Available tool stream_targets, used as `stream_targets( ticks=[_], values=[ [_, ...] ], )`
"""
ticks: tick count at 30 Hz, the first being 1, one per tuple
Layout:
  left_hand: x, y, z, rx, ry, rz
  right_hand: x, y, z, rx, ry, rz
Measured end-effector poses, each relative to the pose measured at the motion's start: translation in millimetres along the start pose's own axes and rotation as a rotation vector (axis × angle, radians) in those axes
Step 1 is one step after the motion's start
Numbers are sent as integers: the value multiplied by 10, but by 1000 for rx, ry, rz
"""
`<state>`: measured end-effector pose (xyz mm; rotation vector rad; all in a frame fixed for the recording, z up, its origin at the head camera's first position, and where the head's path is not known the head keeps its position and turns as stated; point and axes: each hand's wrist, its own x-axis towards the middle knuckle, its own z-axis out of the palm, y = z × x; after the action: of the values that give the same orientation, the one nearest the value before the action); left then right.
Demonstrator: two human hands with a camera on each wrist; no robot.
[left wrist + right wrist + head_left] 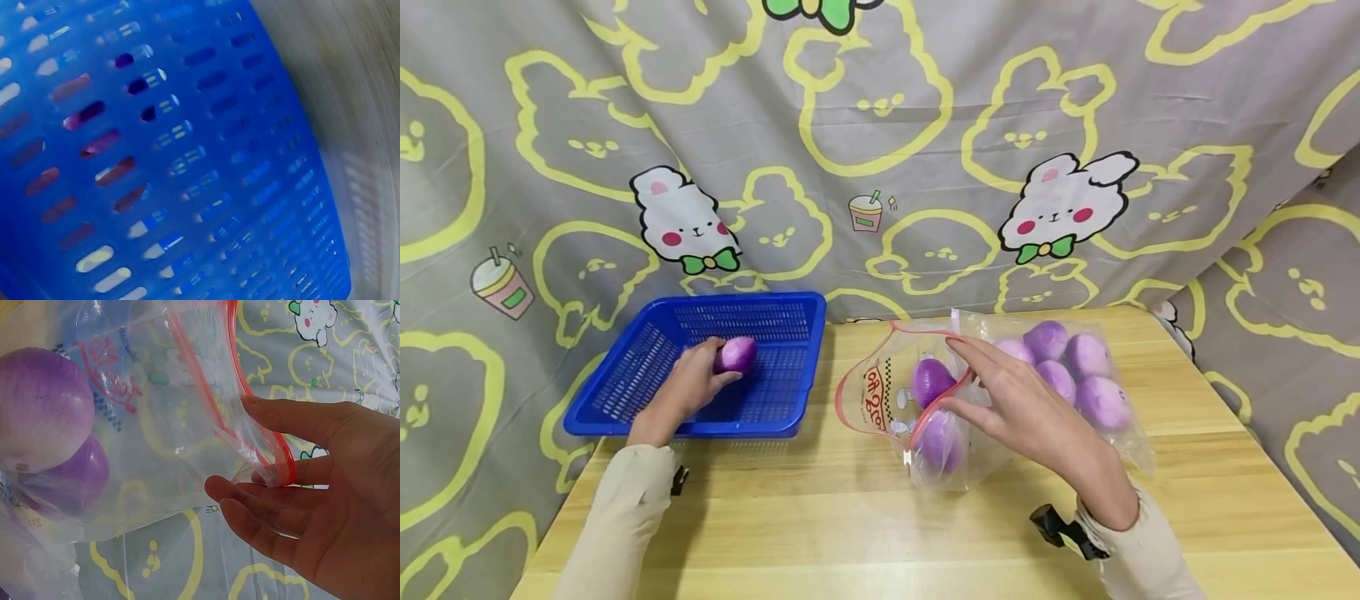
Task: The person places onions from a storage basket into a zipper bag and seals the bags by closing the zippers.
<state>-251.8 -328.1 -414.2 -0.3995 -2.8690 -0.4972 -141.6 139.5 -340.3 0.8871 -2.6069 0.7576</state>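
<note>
In the head view my left hand (691, 382) reaches into a blue plastic basket (808, 367) and grips a purple onion (739, 356) inside it. The left wrist view shows mostly the slotted basket wall (244, 181), with the hand hidden behind it. My right hand (1037, 412) holds the red-edged mouth of a clear zip bag (868, 400) wide apart. Two purple onions lie in that bag, one (932, 382) behind the other (942, 443). The right wrist view has the thumb and fingers (275, 415) about the bag's red rim (286, 469).
A second clear bag (1138, 446) with several paler purple onions (1103, 402) lies right of the zip bag. All stands on a wooden table (850, 525). A grey patterned curtain (850, 275) hangs along the table's back and sides.
</note>
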Motion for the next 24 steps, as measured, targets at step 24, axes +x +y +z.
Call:
stream_targets(
  ticks=[24],
  values=[
    [-36,419,-96,-108,141,149,-17,24,10,-6,15,-11]
  ],
)
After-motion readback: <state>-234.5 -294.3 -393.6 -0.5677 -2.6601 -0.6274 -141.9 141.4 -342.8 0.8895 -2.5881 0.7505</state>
